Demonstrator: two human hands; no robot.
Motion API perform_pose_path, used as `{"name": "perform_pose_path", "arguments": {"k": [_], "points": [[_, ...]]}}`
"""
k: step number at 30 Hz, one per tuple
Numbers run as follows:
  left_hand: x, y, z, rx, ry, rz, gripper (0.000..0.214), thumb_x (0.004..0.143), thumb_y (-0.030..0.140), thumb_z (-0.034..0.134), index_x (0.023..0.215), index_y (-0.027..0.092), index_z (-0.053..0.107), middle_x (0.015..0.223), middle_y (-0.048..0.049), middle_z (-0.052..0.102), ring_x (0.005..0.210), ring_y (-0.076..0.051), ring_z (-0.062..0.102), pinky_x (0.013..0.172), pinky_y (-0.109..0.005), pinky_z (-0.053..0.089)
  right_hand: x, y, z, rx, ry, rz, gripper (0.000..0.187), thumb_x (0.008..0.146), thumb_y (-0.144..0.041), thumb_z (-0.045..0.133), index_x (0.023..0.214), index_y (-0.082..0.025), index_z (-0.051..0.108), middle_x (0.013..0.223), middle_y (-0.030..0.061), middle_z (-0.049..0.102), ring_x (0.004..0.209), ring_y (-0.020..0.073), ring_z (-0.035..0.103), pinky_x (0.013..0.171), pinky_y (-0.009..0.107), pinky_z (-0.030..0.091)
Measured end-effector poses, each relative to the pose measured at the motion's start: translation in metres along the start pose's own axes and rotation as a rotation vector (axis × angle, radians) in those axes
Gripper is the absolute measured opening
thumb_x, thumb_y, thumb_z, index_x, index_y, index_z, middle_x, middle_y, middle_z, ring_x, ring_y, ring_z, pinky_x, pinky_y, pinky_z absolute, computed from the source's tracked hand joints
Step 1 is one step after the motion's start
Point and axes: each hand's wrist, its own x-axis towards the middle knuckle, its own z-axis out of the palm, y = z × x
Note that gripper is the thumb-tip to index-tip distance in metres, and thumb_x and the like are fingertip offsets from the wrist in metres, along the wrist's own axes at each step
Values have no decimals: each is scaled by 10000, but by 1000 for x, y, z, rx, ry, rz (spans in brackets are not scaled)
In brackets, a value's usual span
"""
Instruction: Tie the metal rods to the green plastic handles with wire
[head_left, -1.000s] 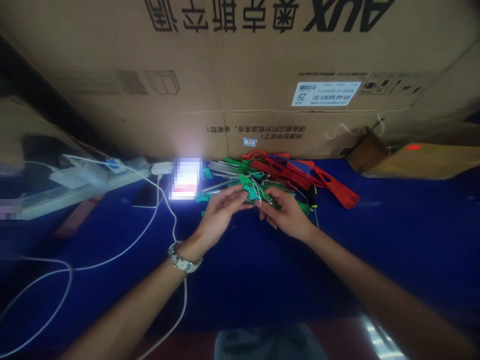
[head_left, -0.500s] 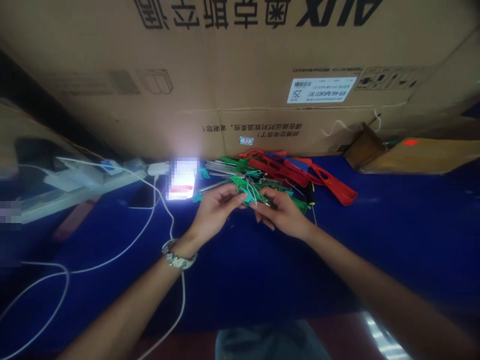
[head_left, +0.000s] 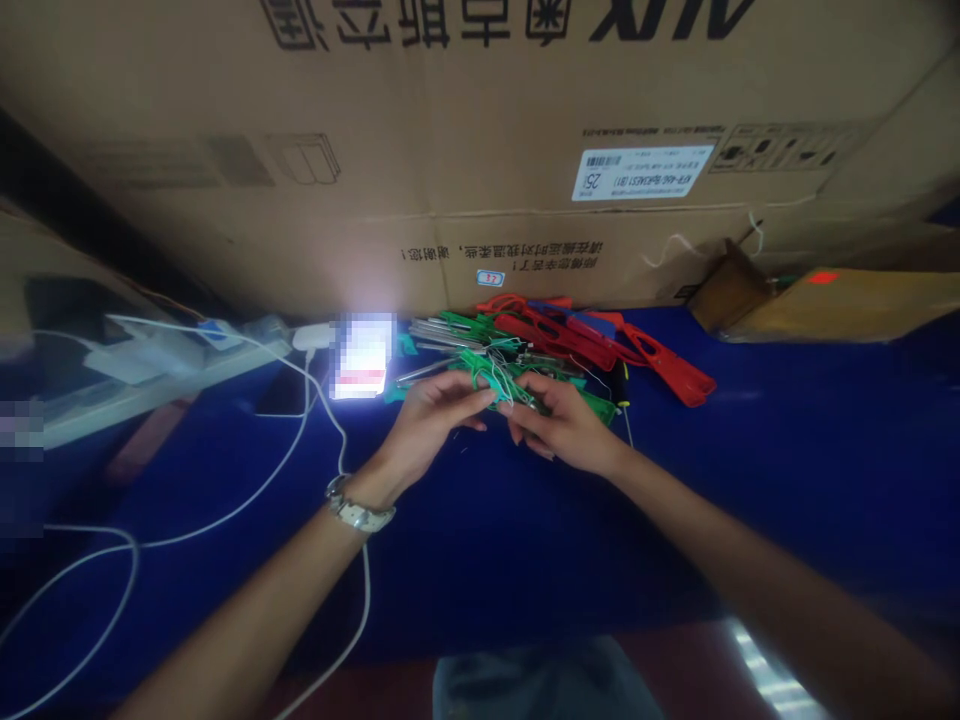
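Observation:
Between both hands is a green plastic piece (head_left: 480,368) with thin white strings (head_left: 504,372) looped over it. My left hand (head_left: 439,415), with a watch at the wrist, pinches its left side between thumb and fingers. My right hand (head_left: 562,420) has its fingers closed at the piece's right side, by the strings. Fingertips partly cover the held part, so its full shape is hidden. Just behind the hands lies a pile of green plastic pieces with metal rods (head_left: 442,332). Red plastic pieces (head_left: 555,338) lie on the pile's right side.
A large cardboard box (head_left: 375,190) walls off the back of the blue table (head_left: 525,560). A lit phone (head_left: 364,355), a power strip (head_left: 172,385) and white cables (head_left: 281,480) are at left. A screwdriver-like tool (head_left: 624,390) lies right of the pile; a yellow envelope (head_left: 847,310) is farther right.
The view has shifted very slightly. Both hands stay at the same spot on the green piece, with only small finger movements.

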Motion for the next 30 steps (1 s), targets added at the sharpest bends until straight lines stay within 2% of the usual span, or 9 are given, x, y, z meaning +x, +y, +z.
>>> {"name": "perform_pose_path", "arguments": {"k": [6,12,17,22,26,30], "points": [[4,0,-13,109,-92,-4,127,731,278,840,783,185,771,798,-14,688,670,-105,597,568,-197,511,-1,-2,-2,75,-71,81,334,846,-439,739,843,-196,509,599,-66,602,342,26,395,321,163,285],[6,5,-17,199,-166,14,127,743,302,825,778,191,773,801,-35,703,667,-126,606,557,-221,502,-2,-2,-4,170,-156,179,329,825,-375,775,862,-204,496,634,-63,619,365,8,328,332,152,221],[4,12,-17,332,-161,85,143,758,314,810,726,185,757,706,-20,656,588,-121,564,550,-237,494,-3,-2,-2,206,-181,177,280,884,-391,710,855,-193,515,649,-53,628,360,4,316,326,149,215],[5,14,-21,412,-168,109,158,789,346,787,783,189,771,758,-35,676,604,-130,581,543,-240,498,-2,-2,1,230,-184,197,311,879,-429,714,864,-192,513,651,-48,632,351,9,339,312,142,235],[5,15,-21,371,-187,29,178,783,357,788,752,183,760,726,-33,663,607,-133,589,546,-238,519,-1,-3,2,211,-193,194,276,904,-412,683,882,-189,521,672,-40,637,354,21,384,299,146,284],[2,13,-13,207,-129,-40,224,814,395,752,791,172,740,750,-30,642,675,-146,607,557,-233,537,-2,-5,1,208,-184,188,221,920,-368,654,943,-188,528,687,-40,629,396,33,402,304,142,326]]}}
